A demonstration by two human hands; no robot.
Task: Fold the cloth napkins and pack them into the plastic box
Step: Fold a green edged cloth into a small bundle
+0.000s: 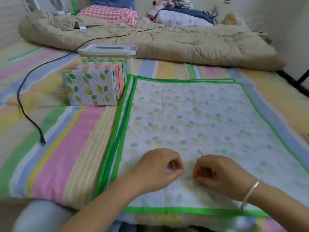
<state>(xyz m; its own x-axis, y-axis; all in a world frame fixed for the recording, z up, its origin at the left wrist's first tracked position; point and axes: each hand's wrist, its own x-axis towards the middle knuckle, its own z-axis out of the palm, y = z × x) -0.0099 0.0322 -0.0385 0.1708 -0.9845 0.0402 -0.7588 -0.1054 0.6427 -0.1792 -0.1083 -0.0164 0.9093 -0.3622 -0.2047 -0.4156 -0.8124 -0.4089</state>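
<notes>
One bed fills the view, its striped sheet (66,148) running back to one rolled beige quilt (184,42). Two napkins (192,118) lie spread flat, one on the other: pale, leaf-printed, green-bordered. A row of folded napkins (90,88), too tightly packed to count, stands left of them, in front of one lidded clear box (107,51). One black cable (21,104) trails further left. Two hands rest on the top napkin near its front edge, close together. The fingers of the left hand (158,166) and right hand (219,173) are curled; whether they pinch cloth is unclear.
</notes>
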